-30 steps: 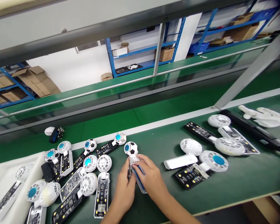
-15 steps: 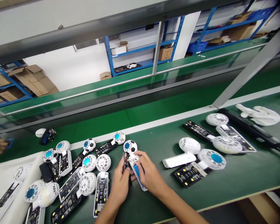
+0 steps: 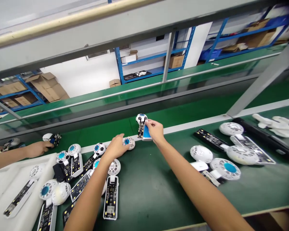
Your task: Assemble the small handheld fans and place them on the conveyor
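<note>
My right hand [image 3: 154,131] is closed on a device [image 3: 141,128] with a round white-and-black head, a circuit board and a blue part, held over the white strip at the belt's edge. My left hand [image 3: 118,147] reaches to a round-headed device [image 3: 129,143] with a blue disc; its fingers are partly hidden, and whether they grip it is unclear. Below my left wrist, a white-cased device [image 3: 111,198] lies with its circuit board facing up. More round-headed devices [image 3: 77,163] lie in a cluster left of my left forearm.
Another person's hand [image 3: 40,148] touches a device at the left. A white foam tray [image 3: 48,160] stands at lower left. On the right lie several devices [image 3: 225,169], a black tool [image 3: 262,138] and a white glove [image 3: 276,124]. A metal post [image 3: 252,83] rises behind.
My right hand has moved forward with the device. My left hand has let go of its dark part and moved to the devices at left. The other person's hand has reached further in.
</note>
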Motion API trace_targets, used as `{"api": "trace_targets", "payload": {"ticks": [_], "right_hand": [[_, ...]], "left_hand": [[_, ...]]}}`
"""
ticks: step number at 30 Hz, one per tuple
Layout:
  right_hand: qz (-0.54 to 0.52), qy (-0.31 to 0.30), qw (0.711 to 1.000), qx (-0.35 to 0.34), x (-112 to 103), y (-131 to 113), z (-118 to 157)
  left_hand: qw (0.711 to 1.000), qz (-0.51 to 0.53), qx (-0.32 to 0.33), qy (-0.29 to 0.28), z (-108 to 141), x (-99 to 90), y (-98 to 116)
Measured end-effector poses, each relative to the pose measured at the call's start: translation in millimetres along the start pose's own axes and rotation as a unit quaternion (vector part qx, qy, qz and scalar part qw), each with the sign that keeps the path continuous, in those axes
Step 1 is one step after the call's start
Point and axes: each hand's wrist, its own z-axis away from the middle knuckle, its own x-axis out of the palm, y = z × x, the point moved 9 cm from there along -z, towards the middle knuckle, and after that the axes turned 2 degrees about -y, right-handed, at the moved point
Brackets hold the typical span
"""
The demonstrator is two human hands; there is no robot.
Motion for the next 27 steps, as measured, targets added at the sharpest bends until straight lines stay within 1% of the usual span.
{"api": "trace_targets", "payload": {"ticks": [2,3,5,7,9,11,13,15,17,18,19,20,21,22,23,24,25,26,27], "right_hand": [[0.007,-0.014,1.0,0.021,10,3,-24],[0.013,-0.024,0.999,0.03,15,5,-29],[0.025,-0.051,0.997,0.044,25,7,-24],[0.031,-0.083,0.995,0.047,35,6,-4],[0.025,-0.112,0.992,0.043,44,1,21],[0.014,-0.124,0.991,0.038,46,-9,43],[-0.001,-0.114,0.993,0.03,39,-24,55],[-0.026,-0.108,0.994,0.023,28,-40,59],[-0.063,-0.128,0.989,0.026,18,-54,61],[-0.083,-0.145,0.985,0.032,14,-60,63],[-0.101,-0.162,0.981,0.039,11,-64,65],[-0.116,-0.173,0.977,0.047,7,-67,68],[-0.129,-0.178,0.974,0.053,2,-69,71],[-0.141,-0.175,0.973,0.058,-2,-70,74],[-0.153,-0.166,0.972,0.062,-6,-71,78],[-0.163,-0.153,0.972,0.064,-10,-71,83],[-0.172,-0.135,0.974,0.066,-14,-71,88],[-0.183,-0.119,0.973,0.07,-16,-70,94],[-0.197,-0.111,0.971,0.078,-16,-68,100]], "left_hand": [[0.995,-0.07,-0.051,-0.049,-16,3.9,-31],[0.99,-0.097,-0.07,-0.073,-21,8.6,-44],[0.981,-0.134,-0.089,-0.106,-28,19.0,-62],[0.978,-0.156,-0.086,-0.108,-31,25.9,-66],[0.981,-0.165,-0.067,-0.082,-32,26.0,-57],[0.985,-0.164,-0.039,-0.038,-28,19.4,-38],[0.989,-0.15,-0.005,0.007,-16,9.0,-13],[0.991,-0.124,0.03,0.043,2,-2.3,12],[0.991,-0.097,0.058,0.069,24,-12.1,32],[0.991,-0.077,0.07,0.08,35,-16.0,39],[0.993,-0.041,0.081,0.077,44,-16.8,44],[0.994,0.015,0.093,0.05,52,-12.3,47],[0.99,0.096,0.102,-0.011,58,-1.0,49],[0.969,0.198,0.108,-0.096,65,15.4,53],[0.928,0.306,0.11,-0.184,74,32.5,58],[0.877,0.396,0.108,-0.249,83,46.1,64],[0.842,0.455,0.104,-0.272,88,54.4,67],[0.833,0.486,0.102,-0.244,89,57.1,67],[0.85,0.486,0.102,-0.178,87,55.0,62]]}}
